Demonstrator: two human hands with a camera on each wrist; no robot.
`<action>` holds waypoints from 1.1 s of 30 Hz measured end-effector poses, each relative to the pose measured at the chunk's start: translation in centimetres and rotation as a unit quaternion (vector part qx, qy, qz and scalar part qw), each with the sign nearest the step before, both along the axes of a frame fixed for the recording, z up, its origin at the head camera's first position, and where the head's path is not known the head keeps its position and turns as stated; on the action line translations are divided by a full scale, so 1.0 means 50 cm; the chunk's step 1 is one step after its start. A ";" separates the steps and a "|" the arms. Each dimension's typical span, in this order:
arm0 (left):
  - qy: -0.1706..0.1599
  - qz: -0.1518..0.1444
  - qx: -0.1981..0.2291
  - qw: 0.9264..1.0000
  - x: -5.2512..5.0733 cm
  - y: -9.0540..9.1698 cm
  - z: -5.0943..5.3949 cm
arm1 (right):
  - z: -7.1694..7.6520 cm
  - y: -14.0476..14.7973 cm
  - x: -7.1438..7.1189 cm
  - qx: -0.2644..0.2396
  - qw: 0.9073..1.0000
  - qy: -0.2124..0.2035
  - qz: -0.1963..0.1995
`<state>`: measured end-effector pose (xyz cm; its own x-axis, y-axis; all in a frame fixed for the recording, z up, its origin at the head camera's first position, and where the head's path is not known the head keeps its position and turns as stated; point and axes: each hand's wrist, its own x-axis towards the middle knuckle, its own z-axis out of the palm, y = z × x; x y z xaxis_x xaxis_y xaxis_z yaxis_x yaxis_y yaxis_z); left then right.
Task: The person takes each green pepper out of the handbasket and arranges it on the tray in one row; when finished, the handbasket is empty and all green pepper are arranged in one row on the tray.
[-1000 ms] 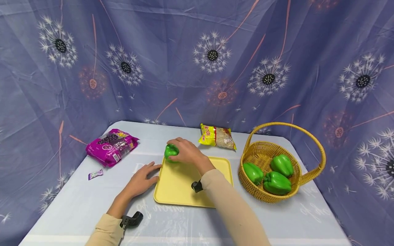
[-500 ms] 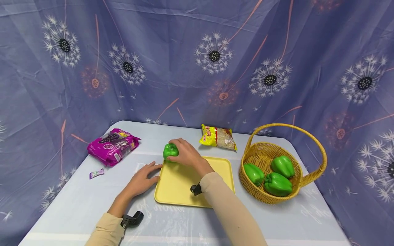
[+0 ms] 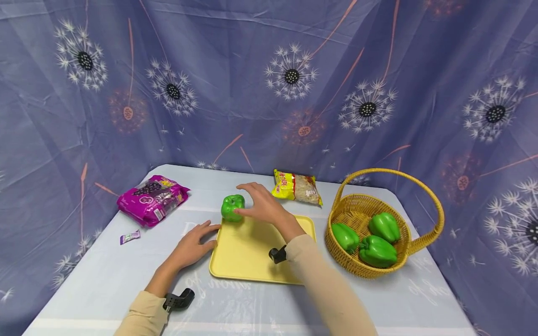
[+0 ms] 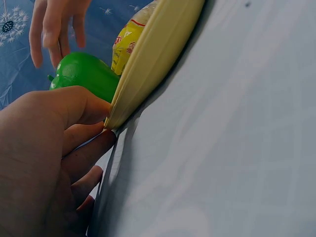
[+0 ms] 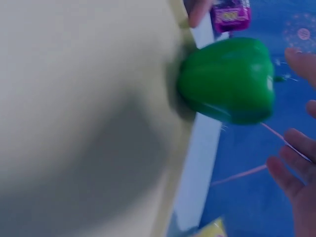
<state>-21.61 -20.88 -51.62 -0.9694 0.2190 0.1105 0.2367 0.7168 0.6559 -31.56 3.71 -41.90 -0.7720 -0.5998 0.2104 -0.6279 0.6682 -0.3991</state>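
A green bell pepper [image 3: 233, 208] stands upright, stem up, at the far left corner of a yellow tray [image 3: 248, 252]. Just right of the pepper, my right hand [image 3: 265, 205] is raised with its fingers spread and holds nothing. The right wrist view shows a gap between those fingers and the pepper [image 5: 229, 81]. My left hand [image 3: 191, 245] lies on the table, its thumb and fingertips against the tray's left edge. In the left wrist view the thumb touches the tray's rim [image 4: 148, 69].
A wicker basket [image 3: 357, 266] with a tall handle stands on the right, holding several green bell peppers [image 3: 378, 251]. Behind the tray lies a yellow snack bag [image 3: 296, 187]. To the left are a purple bag [image 3: 153, 200] and a small purple packet [image 3: 130, 237]. A patterned curtain hangs behind.
My right hand has let go of the green bell pepper, spread its fingers and drawn back to the right. The pepper stays at the tray's corner. The left hand has not moved.
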 end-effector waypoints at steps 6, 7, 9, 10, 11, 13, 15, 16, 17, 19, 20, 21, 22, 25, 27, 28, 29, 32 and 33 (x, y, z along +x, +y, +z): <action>0.004 0.002 0.005 1.000 -0.001 0.001 0.001 | 0.036 0.048 0.007 -0.011 0.999 0.023 0.023; 0.004 0.002 0.005 1.000 -0.001 0.001 0.000 | 0.040 0.057 0.008 -0.012 0.999 0.027 0.025; 0.004 0.001 0.005 1.000 0.000 0.001 0.000 | 0.048 0.074 0.011 -0.015 0.999 0.032 0.029; 0.005 0.001 0.004 1.000 0.000 0.000 0.000 | 0.052 0.084 0.012 -0.017 0.999 0.035 0.030; 0.006 0.001 0.005 1.000 -0.001 0.000 0.000 | 0.055 0.094 0.014 -0.018 0.999 0.038 0.031; 0.008 0.001 0.004 1.000 -0.001 0.000 -0.001 | 0.060 0.115 0.017 -0.022 0.998 0.041 0.031; 0.008 0.001 0.004 1.000 -0.002 0.000 -0.001 | 0.065 0.136 0.021 -0.027 0.998 0.042 0.030; 0.008 0.002 0.004 1.000 -0.002 0.000 -0.001 | 0.068 0.147 0.022 -0.027 0.998 0.043 0.029; 0.007 0.002 0.005 1.000 -0.002 0.000 -0.001 | 0.070 0.157 0.024 -0.028 0.998 0.045 0.028; 0.006 0.002 0.004 1.000 -0.003 0.000 0.000 | 0.076 0.177 0.026 -0.026 0.998 0.051 0.023; 0.005 0.003 0.005 1.000 -0.003 0.000 0.000 | 0.078 0.187 0.027 -0.024 0.998 0.054 0.020; 0.003 0.004 0.007 1.000 -0.003 0.000 0.000 | 0.080 0.196 0.028 -0.024 0.998 0.056 0.017; 0.002 0.005 0.007 1.000 -0.003 0.001 0.001 | 0.082 0.206 0.029 -0.024 0.998 0.059 0.015; -0.001 0.004 0.007 1.000 -0.003 0.001 0.002 | 0.088 0.231 0.034 -0.028 0.997 0.066 0.008; -0.004 0.006 0.009 1.000 -0.004 0.002 0.001 | 0.089 0.247 0.037 -0.033 0.997 0.065 0.003; -0.004 0.006 0.009 1.000 -0.003 0.002 0.001 | 0.089 0.255 0.038 -0.033 0.997 0.064 -0.002; -0.002 0.005 0.008 1.000 -0.003 0.002 0.001 | 0.089 0.263 0.040 -0.034 0.997 0.062 -0.006; -0.004 0.007 0.011 1.000 -0.003 0.001 0.000 | 0.086 0.286 0.045 -0.035 0.998 0.048 -0.024; -0.004 0.006 0.011 1.000 -0.002 0.001 0.000 | 0.086 0.294 0.047 -0.036 0.998 0.044 -0.030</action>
<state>-21.72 -20.81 -51.64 -0.9727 0.2056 0.1077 0.2235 0.7050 0.6731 -29.23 18.40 -37.62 -0.7828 -0.5337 0.3198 -0.6222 0.6779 -0.3915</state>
